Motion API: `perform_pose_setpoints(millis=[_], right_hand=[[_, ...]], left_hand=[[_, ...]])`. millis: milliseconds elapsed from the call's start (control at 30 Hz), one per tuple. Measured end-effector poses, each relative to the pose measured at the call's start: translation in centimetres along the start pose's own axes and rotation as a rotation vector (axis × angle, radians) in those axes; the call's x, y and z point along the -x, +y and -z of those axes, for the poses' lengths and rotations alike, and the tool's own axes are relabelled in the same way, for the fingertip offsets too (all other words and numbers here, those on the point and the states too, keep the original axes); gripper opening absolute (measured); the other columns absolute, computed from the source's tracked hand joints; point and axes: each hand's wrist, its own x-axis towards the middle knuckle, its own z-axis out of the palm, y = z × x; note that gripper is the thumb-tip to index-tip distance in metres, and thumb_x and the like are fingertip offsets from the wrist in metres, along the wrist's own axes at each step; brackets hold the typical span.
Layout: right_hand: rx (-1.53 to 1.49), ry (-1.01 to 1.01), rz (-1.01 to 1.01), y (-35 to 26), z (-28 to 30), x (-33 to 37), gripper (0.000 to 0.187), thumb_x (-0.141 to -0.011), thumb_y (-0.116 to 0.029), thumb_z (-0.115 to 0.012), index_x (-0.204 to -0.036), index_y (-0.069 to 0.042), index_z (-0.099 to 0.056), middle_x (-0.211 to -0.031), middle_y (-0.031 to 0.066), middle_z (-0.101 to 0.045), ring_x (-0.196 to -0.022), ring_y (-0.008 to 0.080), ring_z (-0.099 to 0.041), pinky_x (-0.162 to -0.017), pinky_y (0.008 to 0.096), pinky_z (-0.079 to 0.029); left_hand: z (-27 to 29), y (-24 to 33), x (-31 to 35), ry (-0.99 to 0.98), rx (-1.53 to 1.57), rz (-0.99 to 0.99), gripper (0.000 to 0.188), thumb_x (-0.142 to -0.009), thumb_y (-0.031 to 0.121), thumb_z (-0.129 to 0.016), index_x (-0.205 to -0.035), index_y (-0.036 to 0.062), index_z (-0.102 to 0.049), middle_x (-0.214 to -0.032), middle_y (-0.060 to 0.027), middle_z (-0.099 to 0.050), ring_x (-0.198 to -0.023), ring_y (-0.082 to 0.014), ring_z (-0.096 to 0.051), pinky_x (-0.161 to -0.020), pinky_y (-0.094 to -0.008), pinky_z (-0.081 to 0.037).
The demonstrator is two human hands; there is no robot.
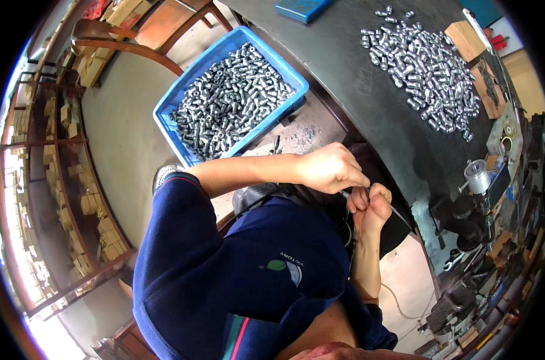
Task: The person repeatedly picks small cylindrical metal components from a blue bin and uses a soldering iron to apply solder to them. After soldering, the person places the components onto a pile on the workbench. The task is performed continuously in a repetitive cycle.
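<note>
My left hand reaches across from the left with its fingers pinched together. Its fingertips meet my right hand, which is curled closed just below and to the right. A thin grey rod-like piece sticks out past my right hand toward the bench edge. What lies between the fingertips is too small and covered to name. Both hands are held over my lap, beside the dark bench. To the left of them, a blue plastic bin holds a heap of small metal fittings.
On the dark bench lies a pile of shiny metal fittings. Tools, a metal cylinder and a wrench crowd its right side. A wooden chair stands beyond the bin. Shelves with small boxes line the left.
</note>
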Motion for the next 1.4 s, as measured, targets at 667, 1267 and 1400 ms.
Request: perform_pose_setpoints(millis=[667,1267,1400], right_hand=[[0.042,0.012,-0.007,0.6,0.6,0.2,0.022,-0.067,0.002,-0.039,-0.051,-0.009,-0.028,-0.05,0.0007,-0.028,-0.048,0.012,-0.031,-0.043,0.0284,-0.034],[0.164,0.011,0.058,1.2,0.4,0.5,0.026,-0.068,0.0,-0.041,-0.049,-0.01,-0.026,-0.049,-0.0003,-0.027,-0.046,0.0107,-0.03,-0.041,0.0275,-0.033],[0.218,-0.02,0.078,0.9,-0.4,0.5,0.023,-0.064,0.002,-0.044,-0.048,-0.007,-0.029,-0.049,0.004,-0.036,-0.044,0.0121,-0.036,-0.041,0.0283,-0.037]], left_hand=[[14.1,-11.2,26.0,0.226,-1.203,1.286,0.017,-0.072,0.016,-0.06,-0.087,0.0097,-0.063,-0.086,-0.0161,-0.061,-0.079,-0.0345,-0.062,-0.067,-0.0441,-0.05],[15.2,-10.0,19.9,0.695,-0.066,1.112,0.033,-0.072,0.019,-0.058,-0.094,-0.0045,-0.064,-0.075,-0.008,-0.063,-0.066,-0.0136,-0.058,-0.065,-0.0284,-0.047],[10.7,-4.5,8.5,0.465,0.208,0.839,0.028,-0.078,0.015,-0.052,-0.095,-0.0051,-0.063,-0.074,-0.0091,-0.062,-0.07,-0.0143,-0.059,-0.066,-0.0244,-0.046]])
